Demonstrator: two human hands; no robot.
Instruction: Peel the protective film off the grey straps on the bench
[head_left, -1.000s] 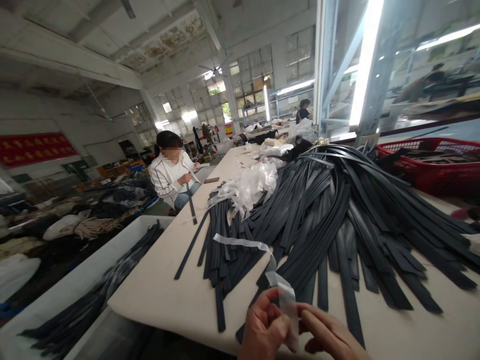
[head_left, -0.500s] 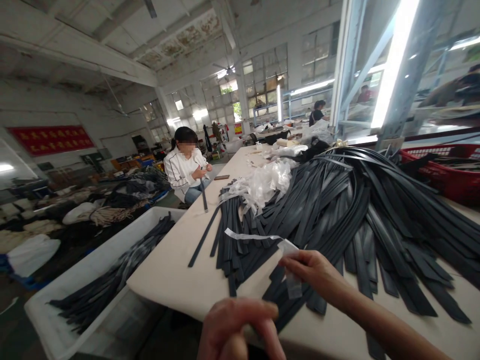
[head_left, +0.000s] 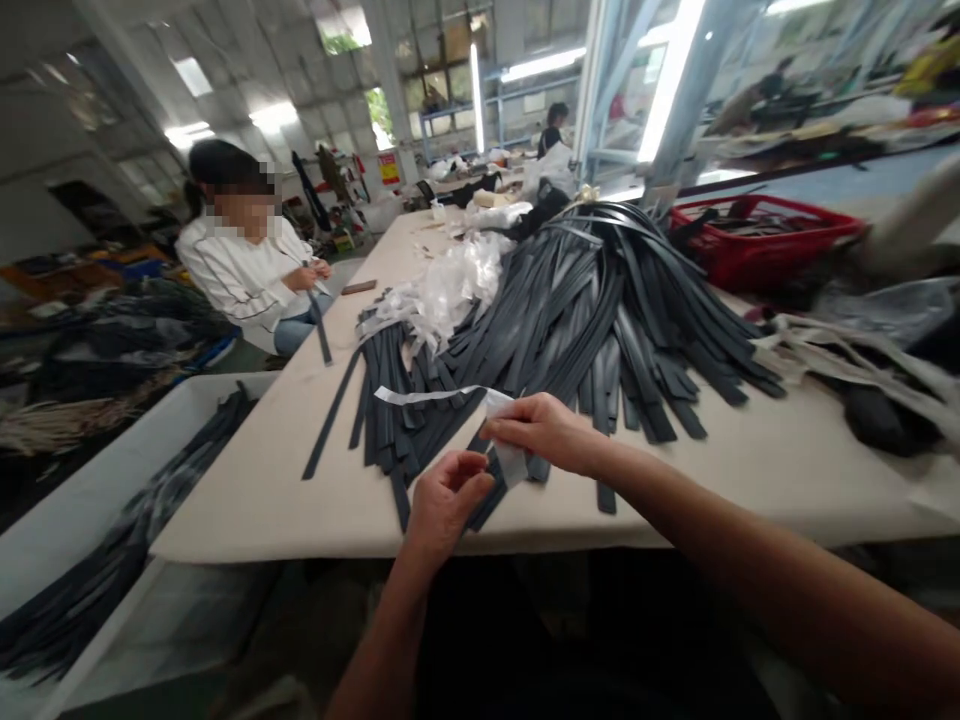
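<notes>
My right hand (head_left: 544, 432) pinches a translucent white plastic strip (head_left: 511, 462) between thumb and fingers. One narrow end of it sticks out to the left, and a wider part hangs below the fingers. To the left of it is my left hand (head_left: 450, 500), its fingers loosely curled and a gap showing between thumb and forefinger; I see nothing held there. Dark flat straps (head_left: 540, 330) are heaped on the table just beyond both hands, and some strap ends lie beneath them. Crumpled clear plastic (head_left: 457, 295) rests on the left part of the heap.
The pale table (head_left: 247, 500) ends close in front of me. A white bin (head_left: 97, 640) of dark straps stands at lower left. Across the left edge sits a person (head_left: 240, 250) in white, holding a dark strap. A red basket (head_left: 772, 240) stands at right, near light-coloured straps (head_left: 840, 365).
The view has swung right and down. My left hand has risen from the bottom edge to beside the right hand. The plastic strip stays in my right hand.
</notes>
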